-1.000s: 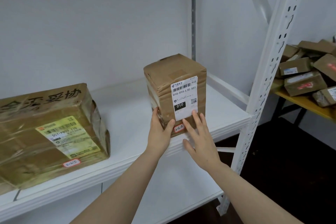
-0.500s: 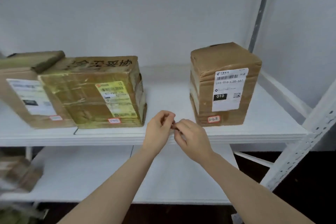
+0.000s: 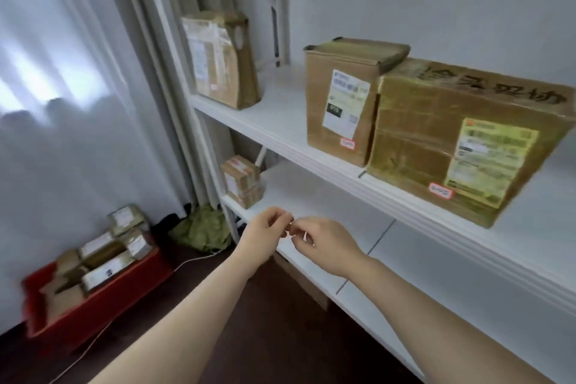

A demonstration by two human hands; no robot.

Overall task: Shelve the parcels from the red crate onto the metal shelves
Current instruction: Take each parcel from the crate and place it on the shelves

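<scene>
The red crate (image 3: 106,302) sits on the dark floor at lower left, with several brown parcels (image 3: 103,256) in it. My left hand (image 3: 263,235) and right hand (image 3: 325,245) meet fingertip to fingertip in front of the lower white shelf (image 3: 314,196). Both have curled fingers and pinch a small white paper scrap (image 3: 304,237). Neither touches a parcel. The upper shelf (image 3: 280,131) carries three parcels: a taped one (image 3: 221,59) at the far left, a tall box (image 3: 343,103), and a wide yellow-labelled box (image 3: 461,140). A small parcel (image 3: 243,181) stands on the lower shelf.
A grey curtain (image 3: 62,103) hangs at the left, behind the crate. A crumpled green bag (image 3: 202,227) lies at the foot of the shelf post. A white cable (image 3: 193,260) runs over the floor. A brown box (image 3: 299,280) sits under the lower shelf.
My hands left the tall labelled box on the shelf and came together, fingers curled. My view has swung left and down, so the red crate and curtain now show.
</scene>
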